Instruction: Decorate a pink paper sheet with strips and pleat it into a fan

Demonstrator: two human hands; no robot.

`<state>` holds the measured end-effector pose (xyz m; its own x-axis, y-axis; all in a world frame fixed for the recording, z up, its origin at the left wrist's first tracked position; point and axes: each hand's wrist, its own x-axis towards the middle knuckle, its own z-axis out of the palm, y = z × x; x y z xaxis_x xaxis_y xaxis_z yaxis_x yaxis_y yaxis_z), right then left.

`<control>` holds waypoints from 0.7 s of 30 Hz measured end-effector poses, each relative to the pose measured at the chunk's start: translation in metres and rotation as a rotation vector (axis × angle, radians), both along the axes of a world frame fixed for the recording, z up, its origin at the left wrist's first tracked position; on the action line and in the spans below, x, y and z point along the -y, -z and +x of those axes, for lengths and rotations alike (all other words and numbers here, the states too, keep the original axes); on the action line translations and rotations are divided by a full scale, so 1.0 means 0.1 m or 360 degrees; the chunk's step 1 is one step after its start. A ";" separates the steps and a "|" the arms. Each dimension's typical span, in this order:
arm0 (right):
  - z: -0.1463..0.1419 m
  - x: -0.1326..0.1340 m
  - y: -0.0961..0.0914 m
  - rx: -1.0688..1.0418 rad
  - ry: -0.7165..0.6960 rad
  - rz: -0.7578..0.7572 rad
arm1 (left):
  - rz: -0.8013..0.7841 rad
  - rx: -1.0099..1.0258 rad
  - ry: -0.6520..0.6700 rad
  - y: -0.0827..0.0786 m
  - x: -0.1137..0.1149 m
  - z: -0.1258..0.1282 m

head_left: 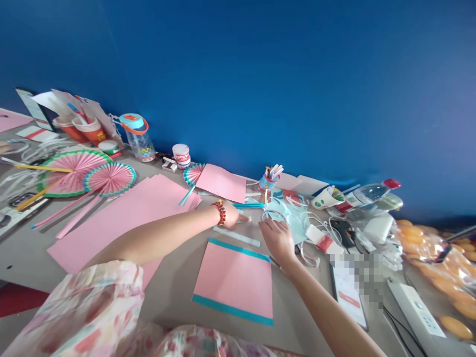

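A pink paper sheet (235,277) with teal strips along its near and far edges lies on the grey table in front of me. Just beyond it rests a clear ruler (237,236). My left hand (232,215), with a red bead bracelet at the wrist, reaches past the ruler with fingers stretched flat on the table near some teal strips (248,205). My right hand (277,239) lies palm down beside the ruler's right end, fingers closed near a clear tape ring (273,214); what they touch is hidden.
Large pink sheets (126,215) and folded paper fans (91,176) lie at the left. Along the blue wall stand a water jug (138,136), tape rolls (181,155), a pen cup (268,179). A phone (348,292), power strip (416,307), bottle (372,192) crowd the right.
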<state>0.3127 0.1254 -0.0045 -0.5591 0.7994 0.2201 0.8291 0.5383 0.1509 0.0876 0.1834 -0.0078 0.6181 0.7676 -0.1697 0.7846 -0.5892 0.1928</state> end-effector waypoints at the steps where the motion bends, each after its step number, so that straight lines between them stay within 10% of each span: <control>1: 0.04 0.03 -0.06 -0.0145 0.0022 -0.0001 | -0.0017 -0.0022 0.0035 0.00 0.03 0.01; 11: 0.09 0.26 -0.39 -0.2092 0.0196 -0.0930 | 0.0067 0.0211 0.0168 -0.15 0.13 -0.35; 21: -0.20 0.22 -0.31 -0.2759 0.0132 -0.1360 | 0.0108 0.0820 0.0018 -0.29 0.32 -0.30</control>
